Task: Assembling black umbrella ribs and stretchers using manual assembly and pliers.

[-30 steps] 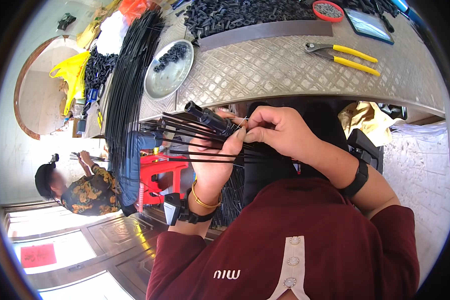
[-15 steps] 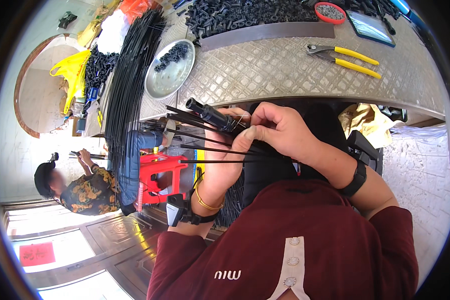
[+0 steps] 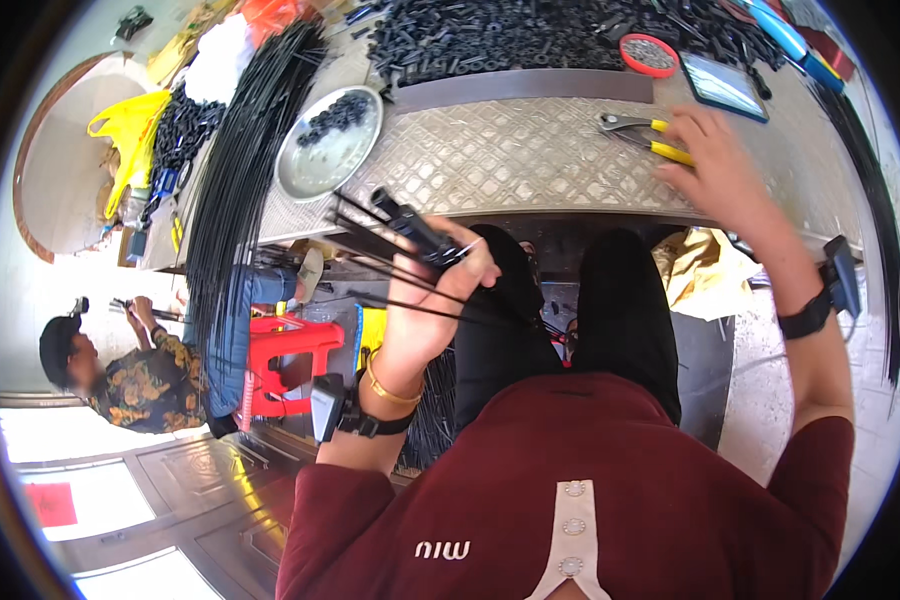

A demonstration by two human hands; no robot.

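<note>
My left hand is closed around a bunch of thin black rods joined at a black plastic hub, held in front of the table edge above my lap. My right hand is stretched out over the metal table, fingers spread, resting on the yellow-handled pliers. It does not grip them as far as I can see.
A round metal dish with small black parts sits at the table's left. A heap of black plastic pieces lies at the back, beside a red-rimmed tin and a long bundle of black rods. Another person sits at left near a red stool.
My right hand has let go of the rod bunch and reached out to the pliers on the table. My left hand still holds the bunch.
</note>
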